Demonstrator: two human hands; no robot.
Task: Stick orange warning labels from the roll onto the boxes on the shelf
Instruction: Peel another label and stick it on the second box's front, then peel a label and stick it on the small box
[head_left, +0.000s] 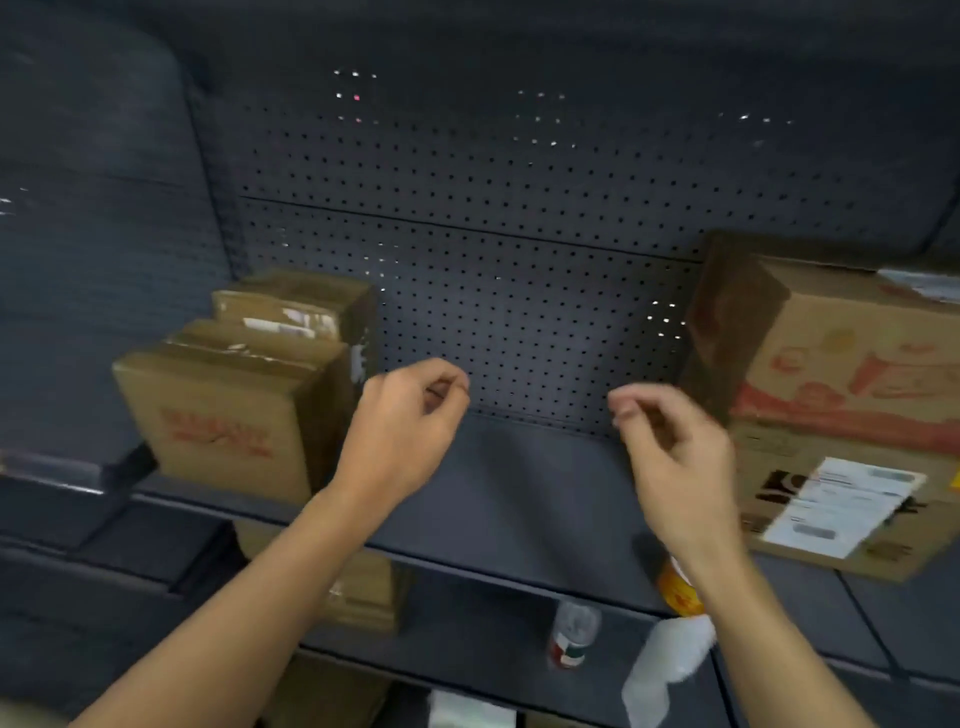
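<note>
The dark grey shelf (519, 493) fills most of my feed, backed by a perforated panel (519, 234) with specks of light showing through some holes. On the right of it stands the biggest box (831, 374), brown with red print too smeared to read. It has a white shipping slip (852, 504) on its front, and its right side is cut off by the frame edge. On the left a row of smaller boxes (223, 421) stands packed front to back. The nearest one carries red lettering I cannot make out, and the ones behind show only their tops. I see no orange label on any face turned toward me. Both bare forearms reach up from below into the gap between the two groups of boxes. The left hand (405, 431) hangs just beside the left row, fingers curled and thumb tip against forefinger, with nothing I can see between them. The right hand (675, 452) is near the big box, curled the same way, and likewise shows nothing in its pinch. The orange roll (675, 592) sits at the shelf's front edge, mostly hidden behind the right wrist. A pale blurred strip (665, 670) hangs below it. On the lower shelf stands a small jar (571, 634), its label unreadable.
</note>
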